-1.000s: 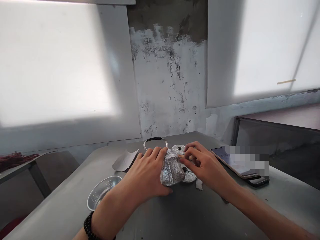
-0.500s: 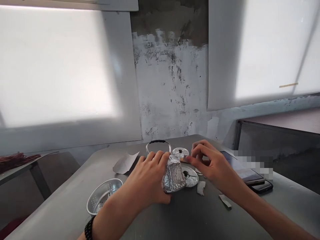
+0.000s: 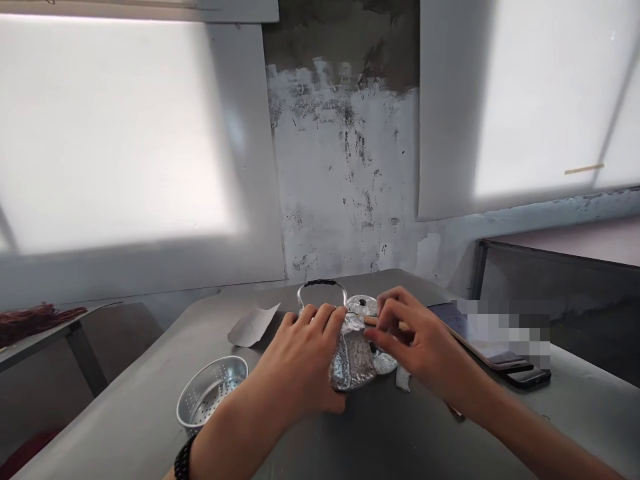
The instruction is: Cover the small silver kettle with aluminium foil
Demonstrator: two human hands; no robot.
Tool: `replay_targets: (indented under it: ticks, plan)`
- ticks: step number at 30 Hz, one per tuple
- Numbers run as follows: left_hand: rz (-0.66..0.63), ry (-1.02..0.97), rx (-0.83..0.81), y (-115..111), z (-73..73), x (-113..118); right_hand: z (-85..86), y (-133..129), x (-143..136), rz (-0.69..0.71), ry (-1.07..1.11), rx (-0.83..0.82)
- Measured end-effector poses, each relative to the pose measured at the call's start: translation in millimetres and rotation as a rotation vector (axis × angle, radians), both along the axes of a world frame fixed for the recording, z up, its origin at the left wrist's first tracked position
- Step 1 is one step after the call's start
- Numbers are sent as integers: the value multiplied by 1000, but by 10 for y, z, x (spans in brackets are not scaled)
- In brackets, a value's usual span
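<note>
My left hand is wrapped over a silvery object with a crumpled, foil-like surface, holding it above the table. Behind that hand rises an arched metal handle with a black grip; whether it joins the silvery object is hidden. In my right hand, closed in a pinch, is a slim wooden-handled tool whose thin tip points left at the object's top edge. Close by lie a round silver lid with a black knob and a second silver lid, partly covered.
A perforated metal strainer stands left of my left forearm, below a curled grey sheet. Torn scraps lie near my right hand. A tablet and a black phone are on the table's right side.
My right hand has moved slightly left and down, bringing the wooden-handled tool to the silvery object's upper edge. My left hand keeps its hold. The view has shifted a little.
</note>
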State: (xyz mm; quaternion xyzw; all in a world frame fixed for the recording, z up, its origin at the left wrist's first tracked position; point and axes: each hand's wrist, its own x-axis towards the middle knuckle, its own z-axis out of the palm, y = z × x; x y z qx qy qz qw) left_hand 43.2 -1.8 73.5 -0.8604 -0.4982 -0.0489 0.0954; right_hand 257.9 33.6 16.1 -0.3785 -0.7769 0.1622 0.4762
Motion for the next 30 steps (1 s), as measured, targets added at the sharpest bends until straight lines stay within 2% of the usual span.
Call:
replay_targets:
  ticks: [2,3,8,12,14,16,20,22,24,26,28,30]
  plan:
    - [-8,17,16,-9,-17,14,-38,-24,-72,66,-84,15]
    - [-8,24,19,-11,-24,19,-57,-24,-94,56,-115,29]
    - [28,11,-18,7,-5,-11,-39,38,7,-121,-61,47]
    - [32,-15,-19,17,14,-44,5,-3,39,22,5,-10]
    - [22,-4,-11,12,7,-33,-26,-25,-11,124,-96,-9]
    - [10,18,-7,5,-7,-10,-74,-15,-55,147,-182,49]
    - [-12,21,-27,9,3,-20,-82,41,-2,-110,-79,211]
    - [-38,-18,-59,2,59,-98,-18,26,70,-163,14,236]
    - [-95,-109,-127,-34,162,-220,61,-34,117,-157,138,160]
    - [-177,-184,-241,-99,293,-349,121,-119,117,-96,221,10]
    - [-125,-198,-347,-168,412,-436,142,-200,75,16,237,-138]
    - [-41,-195,-384,-210,478,-458,130,-254,14,145,212,-245]
